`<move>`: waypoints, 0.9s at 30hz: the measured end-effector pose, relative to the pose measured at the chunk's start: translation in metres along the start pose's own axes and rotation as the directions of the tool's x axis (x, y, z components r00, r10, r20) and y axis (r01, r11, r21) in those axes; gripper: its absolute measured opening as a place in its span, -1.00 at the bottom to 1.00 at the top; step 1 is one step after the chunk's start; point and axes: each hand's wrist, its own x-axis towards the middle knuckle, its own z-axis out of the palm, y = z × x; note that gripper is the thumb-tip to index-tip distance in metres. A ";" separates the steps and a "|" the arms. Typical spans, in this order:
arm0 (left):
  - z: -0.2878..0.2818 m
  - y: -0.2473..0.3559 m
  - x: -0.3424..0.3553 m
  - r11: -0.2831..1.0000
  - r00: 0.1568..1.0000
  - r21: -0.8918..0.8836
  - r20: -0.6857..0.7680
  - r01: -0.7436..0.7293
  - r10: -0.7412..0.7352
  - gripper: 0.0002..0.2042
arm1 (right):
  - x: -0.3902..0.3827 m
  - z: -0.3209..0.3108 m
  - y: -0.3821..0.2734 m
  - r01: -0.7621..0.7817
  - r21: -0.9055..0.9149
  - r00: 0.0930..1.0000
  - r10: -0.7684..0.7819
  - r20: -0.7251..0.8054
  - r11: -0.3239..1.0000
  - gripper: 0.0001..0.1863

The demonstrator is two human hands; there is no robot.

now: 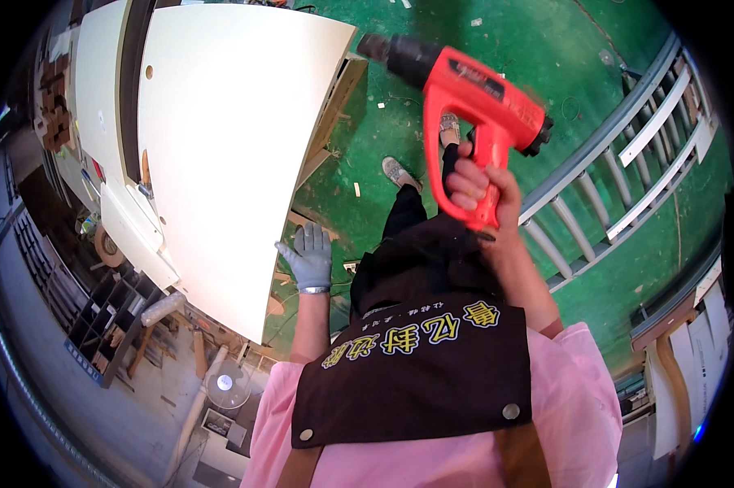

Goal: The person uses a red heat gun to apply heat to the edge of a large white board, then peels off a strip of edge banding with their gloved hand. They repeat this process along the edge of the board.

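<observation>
A red heat gun point(485, 93) with a black nozzle is gripped by its handle in my bare right hand point(485, 185). Its nozzle points left, close to the far right corner of a large white panel point(229, 138). My left hand point(310, 254), in a grey glove, lies beside the panel's right edge with its fingers stretched out and the thumb near that edge. Whether the thumb touches the panel I cannot tell. The panel's right edge curves in the picture, and a few small round holes show along its left side.
A metal roller conveyor point(619, 179) stands on the green floor point(530, 32) to the right. Left of the panel are a dark strip and another white board point(98, 106). A compartmented rack point(116, 321) and a small fan point(227, 384) stand at the lower left. Scraps litter the floor.
</observation>
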 end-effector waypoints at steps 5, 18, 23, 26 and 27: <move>0.001 -0.011 0.000 1.000 1.000 -0.020 0.003 -0.020 0.020 -0.21 | -0.010 -0.008 0.005 -0.081 -0.020 0.997 0.081 0.013 0.997 -0.64; 0.081 -0.029 -0.009 0.999 0.982 0.052 0.186 0.016 -0.026 -0.35 | 0.007 0.001 -0.010 0.015 -0.010 0.999 -0.014 0.035 1.000 -0.61; 0.115 -0.032 -0.010 0.999 0.966 0.029 0.259 0.017 -0.023 -0.30 | -0.013 -0.003 0.003 -0.115 -0.005 0.993 0.115 0.004 0.993 -0.63; 0.130 -0.035 -0.012 0.999 0.960 0.039 0.277 0.017 -0.027 -0.25 | -0.007 -0.006 -0.002 -0.105 -0.006 0.994 0.105 0.010 0.994 -0.63; 0.134 -0.034 -0.012 0.999 0.957 0.041 0.288 0.017 -0.028 -0.24 | 0.000 -0.004 -0.004 -0.076 0.005 0.997 0.076 0.006 0.997 -0.63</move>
